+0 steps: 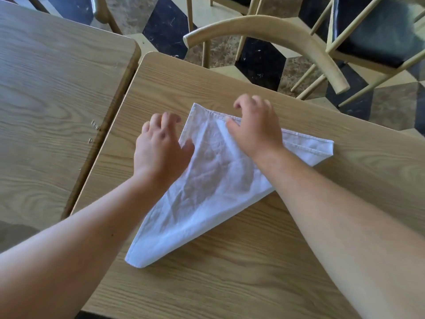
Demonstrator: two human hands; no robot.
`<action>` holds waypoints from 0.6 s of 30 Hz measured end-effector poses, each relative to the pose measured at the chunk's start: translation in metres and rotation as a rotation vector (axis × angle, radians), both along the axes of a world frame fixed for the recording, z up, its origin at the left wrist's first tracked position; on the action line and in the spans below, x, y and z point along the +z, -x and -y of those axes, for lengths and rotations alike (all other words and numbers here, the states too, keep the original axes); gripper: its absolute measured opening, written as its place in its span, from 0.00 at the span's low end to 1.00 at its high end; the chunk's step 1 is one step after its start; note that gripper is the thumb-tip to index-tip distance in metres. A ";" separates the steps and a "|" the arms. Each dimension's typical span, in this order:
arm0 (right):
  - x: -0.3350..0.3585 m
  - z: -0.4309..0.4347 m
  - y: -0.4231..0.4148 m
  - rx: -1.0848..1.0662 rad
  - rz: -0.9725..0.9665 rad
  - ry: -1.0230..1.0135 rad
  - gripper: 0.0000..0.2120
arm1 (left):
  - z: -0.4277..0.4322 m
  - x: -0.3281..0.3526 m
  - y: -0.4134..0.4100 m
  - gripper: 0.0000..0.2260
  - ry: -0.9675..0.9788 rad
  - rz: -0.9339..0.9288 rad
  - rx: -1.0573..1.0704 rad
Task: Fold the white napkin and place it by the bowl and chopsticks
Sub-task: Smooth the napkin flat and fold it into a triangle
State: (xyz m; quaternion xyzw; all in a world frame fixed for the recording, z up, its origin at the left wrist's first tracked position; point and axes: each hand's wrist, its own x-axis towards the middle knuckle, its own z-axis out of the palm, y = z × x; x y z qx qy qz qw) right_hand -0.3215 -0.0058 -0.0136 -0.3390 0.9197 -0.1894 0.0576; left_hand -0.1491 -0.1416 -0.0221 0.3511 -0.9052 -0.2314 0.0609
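Observation:
A white napkin lies flat on the wooden table, folded into a triangle with one tip pointing toward me. My left hand hovers at the napkin's left edge, fingers spread and curled, thumb touching the cloth. My right hand rests over the napkin's far hemmed edge, fingers apart and bent, holding nothing. My right forearm crosses the napkin's right part. No bowl or chopsticks are in view.
A second wooden table stands to the left across a narrow gap. A wooden chair with a curved back rail sits beyond the table's far edge. Another chair with a dark seat is at the top right, over a patterned tile floor.

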 end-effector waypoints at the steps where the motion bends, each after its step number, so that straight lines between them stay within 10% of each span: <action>1: -0.001 -0.019 -0.002 -0.039 -0.017 0.018 0.13 | -0.008 -0.001 -0.010 0.21 0.053 -0.041 -0.096; 10: -0.019 -0.193 0.018 -0.788 0.213 0.023 0.25 | -0.049 -0.025 -0.047 0.17 0.128 0.006 -0.381; 18: -0.021 -0.179 0.042 -0.913 0.709 0.180 0.07 | -0.050 -0.033 -0.051 0.18 0.133 -0.034 -0.388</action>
